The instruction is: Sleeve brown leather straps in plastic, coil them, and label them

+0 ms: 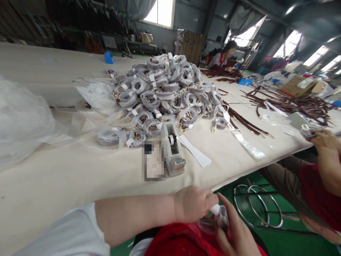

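Observation:
Low at the table's front edge, above a red garment, my right hand (237, 231) is closed around a coiled strap in clear wrapping (222, 218). My left hand (193, 204) reaches across from the left, its fingers closed at a white paper band (215, 209) on that coil. Part of the coil is hidden by my fingers. Beyond my hands, a tape dispenser (173, 149) stands on the table beside a blurred-out flat object (153, 161). White paper strips (195, 152) lie to its right. Behind them rises a large heap of wrapped strap coils (160, 85) with gold clasps.
Clear plastic bags (21, 121) spread over the table's left side. Loose brown straps (290, 101) and a cardboard box (301, 85) lie at the right. A co-worker's hand (325, 140) holds another coil there. A metal-framed stool (258, 206) stands below; another person (223, 57) sits farther back.

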`<state>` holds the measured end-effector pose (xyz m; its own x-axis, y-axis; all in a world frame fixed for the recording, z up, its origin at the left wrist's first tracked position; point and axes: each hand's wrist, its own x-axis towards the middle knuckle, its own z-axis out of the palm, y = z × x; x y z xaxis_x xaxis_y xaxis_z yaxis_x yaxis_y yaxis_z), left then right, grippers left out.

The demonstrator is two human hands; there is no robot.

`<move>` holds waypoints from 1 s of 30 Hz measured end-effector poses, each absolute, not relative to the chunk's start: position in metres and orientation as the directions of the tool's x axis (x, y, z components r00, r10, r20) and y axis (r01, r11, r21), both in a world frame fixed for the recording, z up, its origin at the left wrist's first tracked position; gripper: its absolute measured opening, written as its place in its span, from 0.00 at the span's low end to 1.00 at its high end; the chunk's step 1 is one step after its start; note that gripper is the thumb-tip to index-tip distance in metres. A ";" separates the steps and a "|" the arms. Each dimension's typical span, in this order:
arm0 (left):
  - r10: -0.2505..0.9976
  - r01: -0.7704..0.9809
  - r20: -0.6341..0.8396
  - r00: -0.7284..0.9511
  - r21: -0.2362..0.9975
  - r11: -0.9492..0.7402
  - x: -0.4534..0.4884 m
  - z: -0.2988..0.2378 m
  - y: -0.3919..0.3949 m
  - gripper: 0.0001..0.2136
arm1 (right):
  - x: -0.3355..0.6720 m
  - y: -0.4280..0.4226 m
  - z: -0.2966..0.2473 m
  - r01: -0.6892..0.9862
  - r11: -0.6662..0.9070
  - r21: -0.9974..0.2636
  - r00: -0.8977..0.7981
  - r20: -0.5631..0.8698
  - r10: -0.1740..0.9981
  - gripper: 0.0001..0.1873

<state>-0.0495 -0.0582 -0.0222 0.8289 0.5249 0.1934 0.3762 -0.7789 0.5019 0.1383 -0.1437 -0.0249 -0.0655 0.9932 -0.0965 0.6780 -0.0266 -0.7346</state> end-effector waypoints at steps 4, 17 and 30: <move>0.551 0.381 0.409 0.727 0.427 -0.820 -0.058 -0.018 -0.066 0.11 | 0.124 -0.152 -0.022 0.633 -0.043 -0.773 0.027 -0.033 0.999 0.35; 0.415 0.358 0.790 0.452 0.265 -0.895 -0.058 -0.020 -0.076 0.13 | 0.120 -0.130 0.014 0.036 -0.410 -0.911 -0.082 -0.412 0.907 0.20; 0.406 0.355 0.748 0.525 0.241 -0.903 -0.058 -0.024 -0.075 0.17 | 0.115 -0.130 -0.009 -0.026 -0.357 -0.934 0.050 -0.358 0.933 0.16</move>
